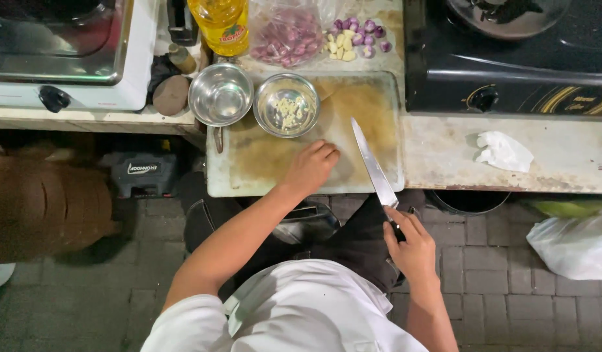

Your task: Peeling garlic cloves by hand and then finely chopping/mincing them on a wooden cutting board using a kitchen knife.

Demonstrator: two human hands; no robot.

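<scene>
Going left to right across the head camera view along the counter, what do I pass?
White stove → empty steel bowl → steel bowl with chopped garlic → left hand on the cutting board → knife held by the right hand → crumpled white tissue.

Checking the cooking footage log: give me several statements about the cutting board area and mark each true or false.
1. The right hand holds a knife whose blade lies over the cutting board. True.
2. The left hand grips a bottle. False: it rests on the cutting board, fingers curled, holding nothing that shows.
3. Two metal bowls stand at the far edge of the board. True: the left bowl looks empty.
4. The right bowl is full of whole purple shallots. False: it holds a little pale chopped stuff.
5. A crumpled white tissue lies on the counter right of the board. True.
</scene>
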